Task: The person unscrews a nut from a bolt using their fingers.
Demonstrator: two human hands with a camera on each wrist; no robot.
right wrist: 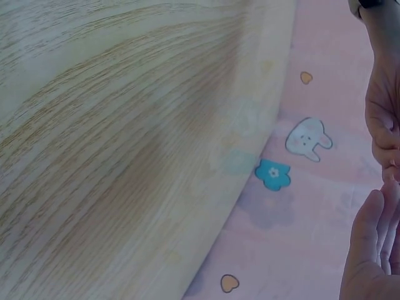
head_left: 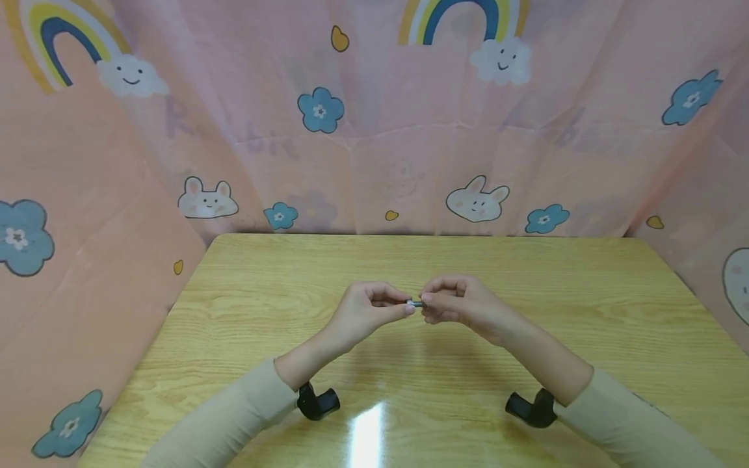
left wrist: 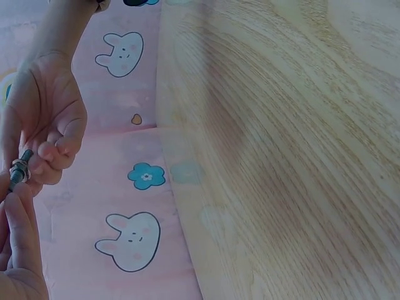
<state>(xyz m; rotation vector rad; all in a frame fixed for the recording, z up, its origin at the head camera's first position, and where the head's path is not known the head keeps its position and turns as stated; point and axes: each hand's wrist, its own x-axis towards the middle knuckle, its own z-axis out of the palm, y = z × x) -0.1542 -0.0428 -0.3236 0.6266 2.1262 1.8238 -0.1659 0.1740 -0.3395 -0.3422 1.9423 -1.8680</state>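
Observation:
A small metal bolt (head_left: 417, 303) is held level between both hands, above the middle of the table. At its left end, my left hand (head_left: 364, 313) pinches it between thumb and fingertips. From the other side my right hand (head_left: 465, 304) pinches the bolt's right end with thumb and index finger, its other fingers curled. In the left wrist view the bolt (left wrist: 19, 170) shows its thread and a wider nut-like ring partway along; fingers cover part of it. The right wrist view shows the hands meeting at its right edge, with the bolt hidden there.
The wood-grain table (head_left: 281, 273) spreads beneath the hands. A pink patterned cloth (head_left: 374, 162) hangs behind it and along the sides. Black wrist-worn devices (head_left: 318, 402) jut inward below both forearms. A bright reflection lies near the front.

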